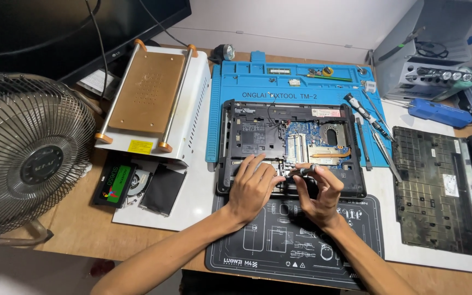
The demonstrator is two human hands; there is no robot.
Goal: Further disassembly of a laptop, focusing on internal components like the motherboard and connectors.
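Screwdriver (301,171) seemingly in right hand (317,196), over laptop (290,136)

Left hand (251,186) steadies opened laptop (258,134); right hand (318,194) grips screwdriver (301,171).

I see a bright blue mat (230,104), a black mat (258,246) with white line drawings, and a black laptop base (230,142) showing a blue board (307,134).
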